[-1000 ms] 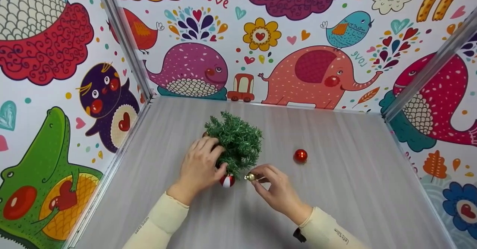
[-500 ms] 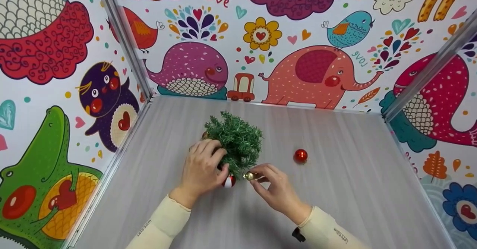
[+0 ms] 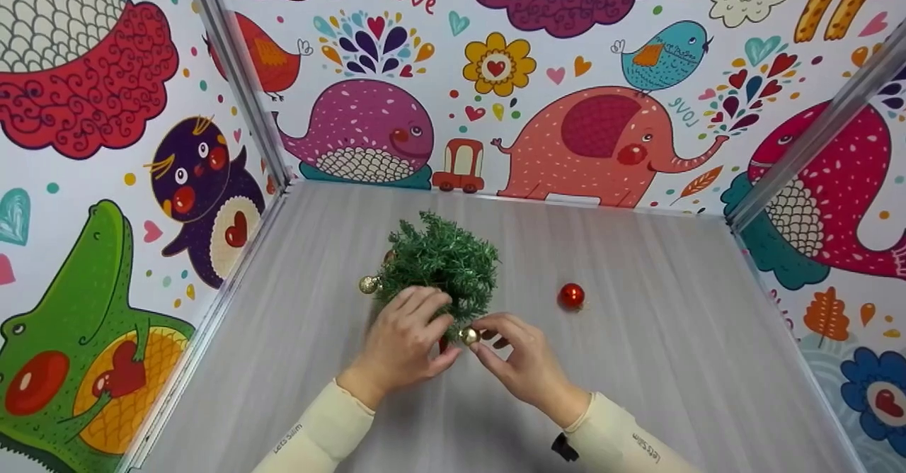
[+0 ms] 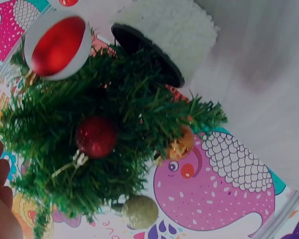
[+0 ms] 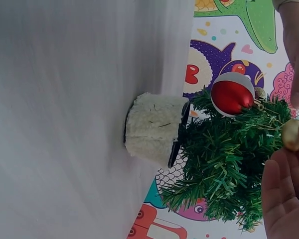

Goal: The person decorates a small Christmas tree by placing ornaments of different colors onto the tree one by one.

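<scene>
A small green artificial Christmas tree point(image 3: 446, 253) stands on the table in a white-covered pot point(image 5: 154, 129). My right hand point(image 3: 527, 363) pinches a shiny gold bauble point(image 5: 293, 134) at the tree's near right side. Close by, my left hand point(image 3: 407, 338) is at the front branches, its thumb pointing toward the gold bauble; nothing shows in its grasp. Among the branches hang a red and white bauble point(image 4: 60, 47), a dark red glitter bauble point(image 4: 96, 137), an orange-gold bauble point(image 4: 181, 145) and a glittery gold bauble point(image 3: 369, 285). In the head view, the left hand mostly hides the red and white one.
A shiny red bauble point(image 3: 571, 296) lies on the grey table point(image 3: 658, 360) to the right of the tree. Walls printed with cartoon animals point(image 3: 601, 147) enclose the table at the back and both sides, with metal strips point(image 3: 244, 83) at the corners.
My left hand has moved right along the tree's front toward the gold bauble, uncovering the glittery gold bauble at left. The right hand has brought its bauble slightly left, closer to the branches.
</scene>
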`<state>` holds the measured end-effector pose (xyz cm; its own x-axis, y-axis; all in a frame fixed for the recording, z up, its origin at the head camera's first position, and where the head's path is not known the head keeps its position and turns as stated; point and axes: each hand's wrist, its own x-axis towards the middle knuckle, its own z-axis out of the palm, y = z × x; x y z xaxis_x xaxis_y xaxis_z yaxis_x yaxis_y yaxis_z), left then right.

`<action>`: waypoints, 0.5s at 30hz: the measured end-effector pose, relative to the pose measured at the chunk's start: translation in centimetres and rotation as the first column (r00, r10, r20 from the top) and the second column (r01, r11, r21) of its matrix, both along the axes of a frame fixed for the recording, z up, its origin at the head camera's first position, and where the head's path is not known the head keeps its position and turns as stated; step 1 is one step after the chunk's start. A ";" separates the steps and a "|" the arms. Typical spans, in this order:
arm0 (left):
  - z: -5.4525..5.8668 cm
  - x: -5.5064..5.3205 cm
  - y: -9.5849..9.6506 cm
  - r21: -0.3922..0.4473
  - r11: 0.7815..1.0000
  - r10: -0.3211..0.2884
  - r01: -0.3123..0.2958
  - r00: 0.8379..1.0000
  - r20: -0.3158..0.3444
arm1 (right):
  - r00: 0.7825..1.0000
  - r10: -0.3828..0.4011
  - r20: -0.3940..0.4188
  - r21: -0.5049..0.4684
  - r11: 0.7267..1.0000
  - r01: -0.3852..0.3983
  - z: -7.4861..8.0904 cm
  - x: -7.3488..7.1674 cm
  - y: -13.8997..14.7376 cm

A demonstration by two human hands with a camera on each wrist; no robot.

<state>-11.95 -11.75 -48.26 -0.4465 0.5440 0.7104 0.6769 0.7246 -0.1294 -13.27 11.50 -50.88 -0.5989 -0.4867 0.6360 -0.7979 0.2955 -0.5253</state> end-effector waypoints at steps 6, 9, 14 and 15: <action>-0.4 0.1 0.4 0.000 1.000 -0.017 0.017 0.999 -0.027 | 1.000 -0.002 0.003 -0.006 1.000 0.002 0.1 0.2 -0.1; -0.4 0.2 0.6 0.019 0.999 -0.036 0.036 0.999 -0.001 | 1.000 0.002 0.004 -0.008 1.000 -0.002 0.1 0.2 -0.1; -0.4 0.3 0.9 0.059 0.997 -0.049 0.045 0.997 0.062 | 1.000 0.002 0.016 -0.003 1.000 -0.002 -0.1 0.2 0.0; -0.3 0.3 1.0 0.065 0.997 -0.049 0.044 0.996 0.070 | 1.000 0.005 0.015 -0.004 1.000 -0.005 -0.2 0.2 0.0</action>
<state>-11.61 -10.75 -48.61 -0.4727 0.5204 0.7112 0.7158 0.6974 -0.0346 -13.07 11.51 -51.06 -0.6064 -0.4872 0.6284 -0.7911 0.2898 -0.5387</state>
